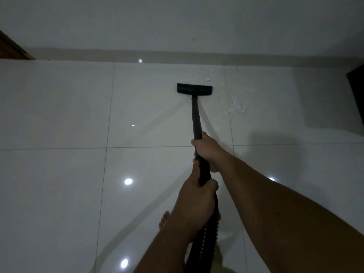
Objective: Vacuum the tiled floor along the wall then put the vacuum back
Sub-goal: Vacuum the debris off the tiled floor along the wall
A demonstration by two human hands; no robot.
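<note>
White glossy tiled floor (59, 107) fills the frame below the wall (177, 20). Low centre, the left hand (197, 198) wraps the black vacuum wand (197, 119); the right hand (206, 150) clasps it higher, its floor head (194, 88) upper centre, near white debris (235, 107).

One vacuum wand (197, 119) is in view, ending in one flat black floor head (194, 88) set on the tiled floor (59, 107). One ribbed black hose (206, 233) runs from the wand's near end. Two hands grip it: the right hand (207, 149) nearer the floor head, the left hand (195, 201) farther from it. One bare foot (164, 220) shows, on the side of the left hand away from the hose. Two patches of white debris lie near the floor head: one patch (206, 77) just beyond its right end, one larger patch (235, 106) off to the right of the wand. Four bright light reflections dot the tiles. One wall (177, 22) stands beyond the floor head.
</note>
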